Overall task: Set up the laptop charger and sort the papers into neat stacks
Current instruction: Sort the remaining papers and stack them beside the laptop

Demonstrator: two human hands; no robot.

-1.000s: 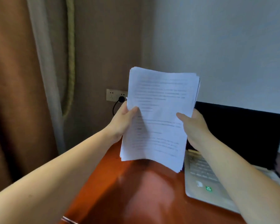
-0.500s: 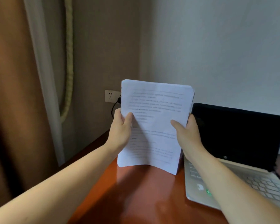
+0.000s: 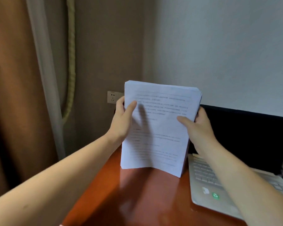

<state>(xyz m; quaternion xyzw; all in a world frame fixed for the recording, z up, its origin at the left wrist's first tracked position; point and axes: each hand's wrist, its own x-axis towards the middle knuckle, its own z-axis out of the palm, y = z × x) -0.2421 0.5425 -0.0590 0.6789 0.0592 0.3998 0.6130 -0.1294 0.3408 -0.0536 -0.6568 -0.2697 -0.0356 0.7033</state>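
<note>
Upright between both hands, a thick stack of printed papers stands on its short edge over the reddish-brown table, with the printed face turned toward the camera. Its lower edge sits at the tabletop or just above it; whether it actually touches cannot be told. The left hand grasps the stack's left edge about a third of the way down, with the thumb laid across the front sheet and the fingers behind the paper. The right hand grasps the right edge at about the same height, its thumb pressed flat on the front sheet and its fingers curled round the side of the stack. The sheets are roughly squared, though the top right corner shows several edges fanned slightly apart. The bottom of the front sheet bows outward a little. Just to the right of the stack an open white laptop rests on the table, its screen dark and its pale keyboard partly covered by the right forearm; a small green sticker sits on the palm rest. On the brown wall behind the left hand is a white wall socket, partly hidden by the papers. A brown curtain hangs at far left, with a pale twisted cord beside it.
</note>
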